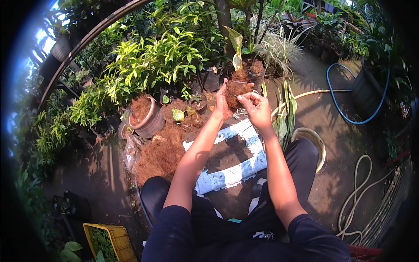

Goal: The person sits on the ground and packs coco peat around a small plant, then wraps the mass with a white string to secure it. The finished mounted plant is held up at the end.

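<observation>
My left hand cups a ball of brown coconut fibre from the left and behind. Light strands circle the ball, and a variegated leaf stands up from its top. On the ball's lower right side, the thumb and finger of my right hand pinch a thin strand. Below my hands lies a white and blue woven sack with its edges rolled, holding dark soil. Loose coconut fibre is heaped left of the sack. Small fibre-wrapped plants stand beyond the heap.
A clay pot with fibre stands at the left, before leafy potted plants. Long variegated leaves lie right of the sack, near a round tub. A blue hose and a pale hose loop at the right. A yellow crate sits lower left.
</observation>
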`<state>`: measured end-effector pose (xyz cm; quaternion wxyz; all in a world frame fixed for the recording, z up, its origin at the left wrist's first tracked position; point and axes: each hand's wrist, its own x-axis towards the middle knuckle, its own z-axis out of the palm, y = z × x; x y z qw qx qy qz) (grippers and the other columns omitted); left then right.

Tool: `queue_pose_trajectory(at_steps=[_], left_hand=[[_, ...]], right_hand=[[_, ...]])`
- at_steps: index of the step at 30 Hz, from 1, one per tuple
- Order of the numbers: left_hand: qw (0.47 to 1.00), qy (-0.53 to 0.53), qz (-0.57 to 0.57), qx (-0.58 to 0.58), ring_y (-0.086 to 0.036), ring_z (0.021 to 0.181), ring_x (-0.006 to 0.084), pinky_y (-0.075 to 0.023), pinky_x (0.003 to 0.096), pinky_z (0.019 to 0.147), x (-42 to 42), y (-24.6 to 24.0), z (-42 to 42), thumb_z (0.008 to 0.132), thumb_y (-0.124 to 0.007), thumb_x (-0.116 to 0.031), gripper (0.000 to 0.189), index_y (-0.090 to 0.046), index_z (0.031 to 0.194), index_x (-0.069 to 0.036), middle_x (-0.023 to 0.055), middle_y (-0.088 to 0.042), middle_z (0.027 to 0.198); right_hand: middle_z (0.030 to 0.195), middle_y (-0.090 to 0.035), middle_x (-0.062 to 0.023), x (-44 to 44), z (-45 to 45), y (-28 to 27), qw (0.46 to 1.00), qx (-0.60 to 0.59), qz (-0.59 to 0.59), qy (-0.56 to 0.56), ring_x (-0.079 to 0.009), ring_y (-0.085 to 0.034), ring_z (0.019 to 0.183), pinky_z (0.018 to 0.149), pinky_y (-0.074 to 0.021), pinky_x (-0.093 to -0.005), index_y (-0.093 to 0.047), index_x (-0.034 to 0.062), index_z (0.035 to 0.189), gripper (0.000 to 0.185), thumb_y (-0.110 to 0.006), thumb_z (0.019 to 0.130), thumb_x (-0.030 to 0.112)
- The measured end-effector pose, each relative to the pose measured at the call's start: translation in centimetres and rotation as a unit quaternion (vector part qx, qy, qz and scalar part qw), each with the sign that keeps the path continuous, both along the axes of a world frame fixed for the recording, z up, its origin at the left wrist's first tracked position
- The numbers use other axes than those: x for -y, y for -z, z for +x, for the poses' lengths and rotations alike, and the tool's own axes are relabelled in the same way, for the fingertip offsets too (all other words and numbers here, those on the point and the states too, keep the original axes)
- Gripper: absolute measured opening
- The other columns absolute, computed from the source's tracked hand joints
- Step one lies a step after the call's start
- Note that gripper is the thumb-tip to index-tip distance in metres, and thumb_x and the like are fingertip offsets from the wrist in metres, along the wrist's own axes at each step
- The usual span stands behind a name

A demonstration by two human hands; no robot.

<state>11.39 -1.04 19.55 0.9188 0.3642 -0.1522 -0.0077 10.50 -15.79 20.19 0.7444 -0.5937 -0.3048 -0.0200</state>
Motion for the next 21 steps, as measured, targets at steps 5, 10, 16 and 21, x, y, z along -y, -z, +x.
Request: queue_pose_trajectory(at_steps=[5, 10, 16, 21], left_hand=[[0.988, -0.143, 0.049, -0.043, -0.069, 0.102, 0.0233, -0.056, 0.0397, 0.092, -0.5, 3.7, -0.4, 0.093, -0.065, -0.051, 0.061, -0.059, 0.127, -0.002, 0.0114, -0.07, 0.111], [0.977, -0.201, 0.024, -0.075, -0.071, 0.09, 0.0219, -0.0593, 0.0381, 0.082, -1.6, 4.4, -2.4, 0.087, -0.072, -0.032, 0.037, -0.065, 0.112, -0.005, 0.009, -0.072, 0.101], [0.962, -0.24, -0.035, -0.124, -0.071, 0.094, 0.0247, -0.0601, 0.0414, 0.079, -3.0, 8.3, -6.8, 0.089, -0.066, -0.041, 0.044, -0.064, 0.116, -0.007, 0.0094, -0.072, 0.102], [0.949, -0.269, -0.119, -0.111, -0.07, 0.094, 0.0241, -0.0596, 0.0402, 0.078, -2.9, 8.7, -9.9, 0.092, -0.063, -0.045, 0.044, -0.063, 0.12, -0.011, 0.0084, -0.071, 0.107]], right_hand=[[0.08, -0.068, 0.001, 0.1, -0.7, 0.4, 0.998, -0.016, -0.064, -0.01, -0.0023, -0.052, 0.073, 0.063, -0.0432, -0.0231, -0.071, -0.0015, 0.092, 0.016, -0.071, 0.096, 0.014], [0.082, -0.07, -0.0005, -0.5, -1.5, 0.7, 0.992, 0.009, -0.111, -0.056, -0.0047, -0.057, 0.076, 0.068, -0.0469, -0.0246, -0.071, -0.002, 0.094, 0.016, -0.07, 0.096, 0.014], [0.086, -0.072, -0.0021, -2.0, -2.8, 3.5, 0.976, -0.034, -0.144, -0.16, -0.0065, -0.061, 0.08, 0.074, -0.0505, -0.0265, -0.072, -0.0026, 0.095, 0.018, -0.071, 0.096, 0.015], [0.087, -0.072, -0.0011, -2.5, -3.6, 5.3, 0.971, -0.053, -0.152, -0.176, -0.0054, -0.06, 0.081, 0.074, -0.0501, -0.0255, -0.072, -0.0017, 0.095, 0.016, -0.071, 0.096, 0.014]])
